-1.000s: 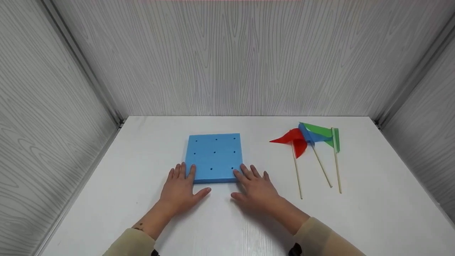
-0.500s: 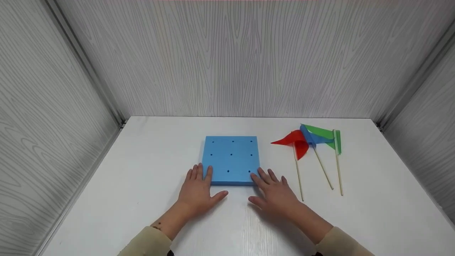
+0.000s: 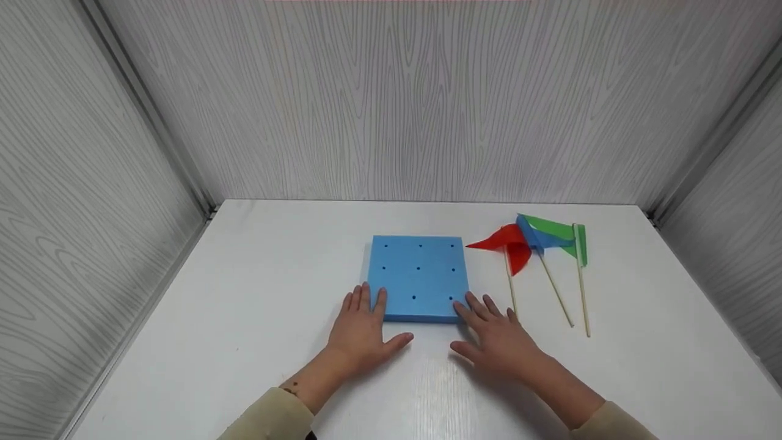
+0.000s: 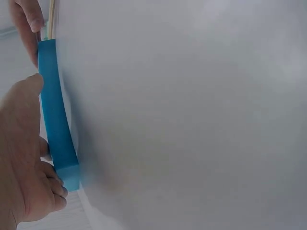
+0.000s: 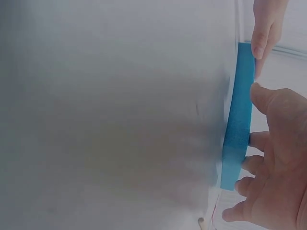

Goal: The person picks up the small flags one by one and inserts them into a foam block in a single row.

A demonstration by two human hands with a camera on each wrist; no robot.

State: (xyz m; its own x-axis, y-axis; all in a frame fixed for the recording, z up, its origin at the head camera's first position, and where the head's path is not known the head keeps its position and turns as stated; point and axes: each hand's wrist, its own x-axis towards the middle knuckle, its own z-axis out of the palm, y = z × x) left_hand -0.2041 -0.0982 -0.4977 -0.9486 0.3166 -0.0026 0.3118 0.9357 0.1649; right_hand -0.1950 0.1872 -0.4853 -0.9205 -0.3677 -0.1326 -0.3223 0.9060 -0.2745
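Observation:
A flat blue square block (image 3: pixel 419 281) with rows of small holes lies on the white table, between my two hands. My left hand (image 3: pixel 360 339) rests at its near left corner, index finger on the top face and the other fingers along the left side. At the near right corner, my right hand (image 3: pixel 501 342) lies with its index fingertip by a hole and the fingers spread. Both thumbs point inward, in front of the block's near edge. In the left wrist view the block (image 4: pixel 57 110) shows edge-on beside the fingers; the right wrist view shows its edge (image 5: pixel 237 120) too.
Right of the block lie a red flag (image 3: pixel 510 241), a blue flag (image 3: pixel 534 235) and a green flag (image 3: pixel 580 244) on thin wooden sticks. The red flag's tip comes close to the block. Wood-grain panels (image 3: pixel 391 104) enclose the white table (image 3: pixel 275 244).
Both hands have moved to the right with the blue block sliding between them, bringing it closer to the flags. The flags stay put; my right hand now overlaps the red flag's stick end.

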